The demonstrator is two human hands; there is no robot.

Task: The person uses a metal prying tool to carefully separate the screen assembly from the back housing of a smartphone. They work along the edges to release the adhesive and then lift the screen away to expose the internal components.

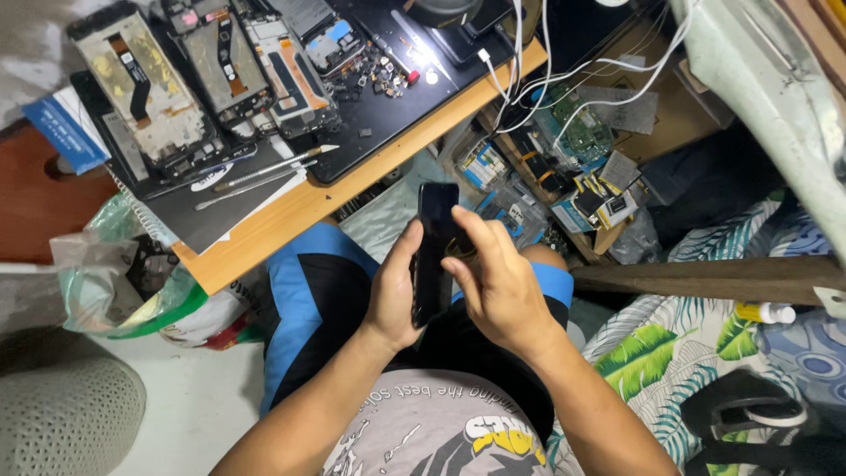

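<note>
A black smartphone (434, 247) stands upright over my lap, its dark screen turned toward my right. My left hand (395, 295) grips its lower left edge, thumb along the side. My right hand (498, 278) holds the other side, with fingers laid across the screen. Below the phone are my blue and black shorts (308, 300). Neither hand touches the desk.
A wooden desk (291, 211) ahead carries a black mat (379, 115) with several opened phone frames (141, 88), small parts and thin tools (264, 172). White cables (546, 79) hang off its right edge above boxes of circuit boards (573, 176). Plastic bags (132, 282) lie left; leaf-print bedding (670, 353) lies right.
</note>
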